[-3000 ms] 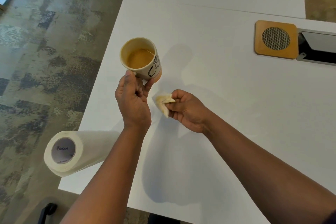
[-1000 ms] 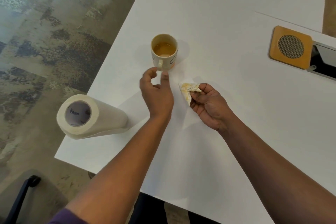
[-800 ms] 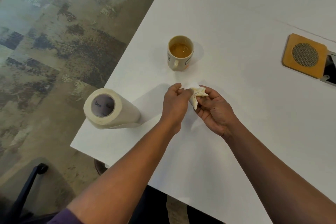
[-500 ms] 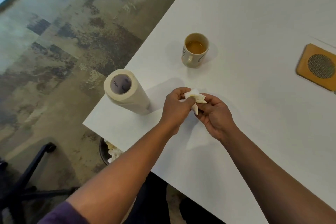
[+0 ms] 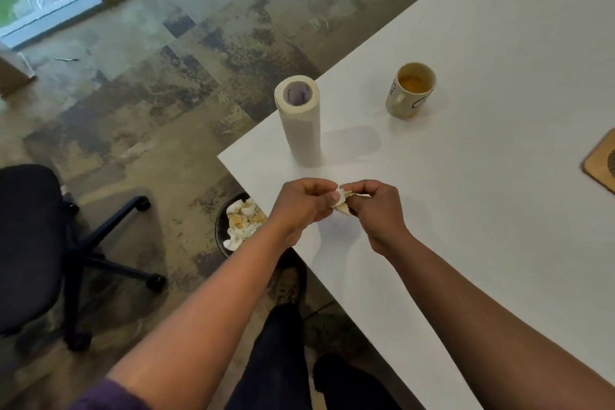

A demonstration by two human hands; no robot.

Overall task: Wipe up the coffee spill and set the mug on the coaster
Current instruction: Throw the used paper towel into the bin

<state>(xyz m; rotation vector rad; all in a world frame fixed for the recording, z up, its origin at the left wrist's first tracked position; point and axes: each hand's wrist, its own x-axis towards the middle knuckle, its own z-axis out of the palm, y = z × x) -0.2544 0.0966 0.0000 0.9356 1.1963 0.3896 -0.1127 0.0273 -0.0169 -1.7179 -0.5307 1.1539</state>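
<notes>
Both hands on the used wipe, mug parked

Stained paper wad (image 5: 342,202) was pinched between left hand (image 5: 301,206) and right hand (image 5: 376,206) near the table (image 5: 499,243) corner, above a bin (image 5: 221,226). Three seconds earlier the left held the mug (image 5: 411,90); it now stood released, well apart from the coaster (image 5: 602,163). Wiping looked finished; disposal likely next.

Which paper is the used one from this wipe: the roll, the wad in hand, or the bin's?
The stained wad, pinched between left hand and right hand over the table edge.
</notes>
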